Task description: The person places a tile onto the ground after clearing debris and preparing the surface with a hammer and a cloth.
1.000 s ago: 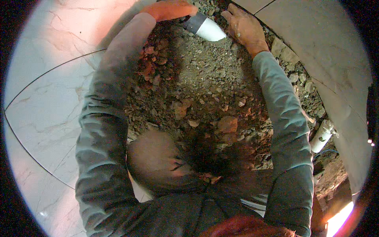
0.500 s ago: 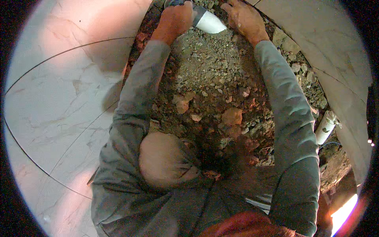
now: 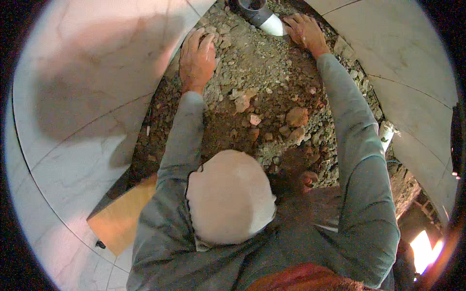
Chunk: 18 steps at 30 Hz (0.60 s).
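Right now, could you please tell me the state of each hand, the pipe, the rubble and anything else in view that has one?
left hand: open, flat on the rubble by the tile edge.
right hand: open, fingers spread, beside the pipe.
white pipe: partly buried, open grey socket end exposed.
rubble: loose, dry, filling the trench.
floor tiles: intact, cut away along the trench.

Grey-mouthed pipe (image 3: pixel 262 14) cut by the top edge — its lower run perhaps buried in rubble (image 3: pixel 262 97).

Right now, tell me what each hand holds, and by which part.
Nothing is held. The left hand lies flat on the rubble, fingers spread. The right hand rests open on the rubble beside the white pipe.
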Available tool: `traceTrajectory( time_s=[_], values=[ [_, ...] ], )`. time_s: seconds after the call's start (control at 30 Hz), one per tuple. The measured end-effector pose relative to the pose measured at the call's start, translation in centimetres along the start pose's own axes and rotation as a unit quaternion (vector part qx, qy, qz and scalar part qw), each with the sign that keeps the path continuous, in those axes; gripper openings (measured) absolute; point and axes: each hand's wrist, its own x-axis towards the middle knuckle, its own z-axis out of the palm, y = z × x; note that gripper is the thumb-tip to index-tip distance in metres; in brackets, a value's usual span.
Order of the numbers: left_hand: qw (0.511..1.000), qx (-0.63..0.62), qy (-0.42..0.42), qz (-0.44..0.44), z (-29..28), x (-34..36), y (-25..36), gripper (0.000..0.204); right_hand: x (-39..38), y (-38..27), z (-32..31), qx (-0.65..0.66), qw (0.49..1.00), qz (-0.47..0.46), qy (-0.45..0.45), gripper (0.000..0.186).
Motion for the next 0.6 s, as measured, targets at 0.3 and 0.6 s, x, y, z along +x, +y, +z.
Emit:
traceTrajectory(
  time_s=[0.3,0.6],
  values=[
    [0.999,-0.004,0.028,-0.043,-0.6,-1.9,-1.0,0.025,-5.3,-8.3,-5.9,0.204,0.978,0.043,0.007,0.027],
    [1.000,-0.001,0.018,-0.022,0.3,-1.6,-0.6,0.029,-10.6,-6.8,-21.4,0.490,0.798,0.078,-0.341,0.035]
  ],
)
